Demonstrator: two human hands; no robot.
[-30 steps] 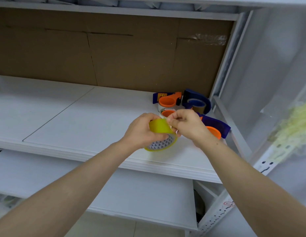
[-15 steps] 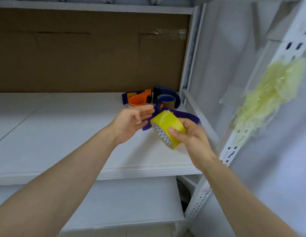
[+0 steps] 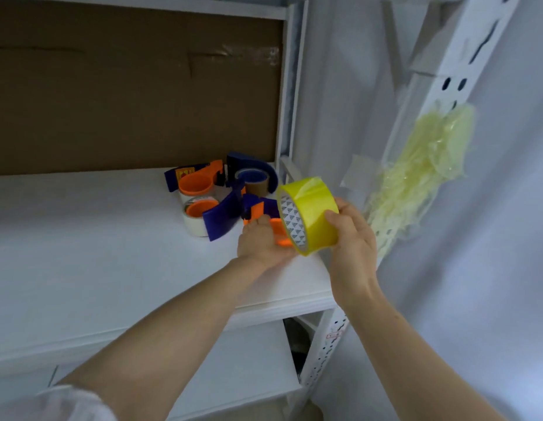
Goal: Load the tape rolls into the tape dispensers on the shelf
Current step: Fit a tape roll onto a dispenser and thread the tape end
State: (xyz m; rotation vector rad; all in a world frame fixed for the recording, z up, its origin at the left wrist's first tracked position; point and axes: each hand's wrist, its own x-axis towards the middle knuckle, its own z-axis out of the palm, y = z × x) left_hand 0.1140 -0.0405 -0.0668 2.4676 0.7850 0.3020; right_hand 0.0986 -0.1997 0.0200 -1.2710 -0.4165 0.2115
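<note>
Our right hand [image 3: 352, 241] grips the yellow plastic tape roll [image 3: 315, 214] above the right edge of the white shelf [image 3: 112, 253]. Our left hand [image 3: 262, 243] holds the orange-and-blue plastic tape dispenser [image 3: 259, 206] just beside it.

Storeroom: white slotted steel shelving [image 3: 440, 86] (cardboard backing [image 3: 127, 92]), packing-tape dispensers [image 3: 200, 183] on shelf.

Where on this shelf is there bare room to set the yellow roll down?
Bare: the shelf board left of the dispenser cluster, from the cardboard back to the front edge. Crowded: the right rear corner by the upright, with dispensers and rolls, where the left hand reaches and the right hand holds the yellow roll.
</note>
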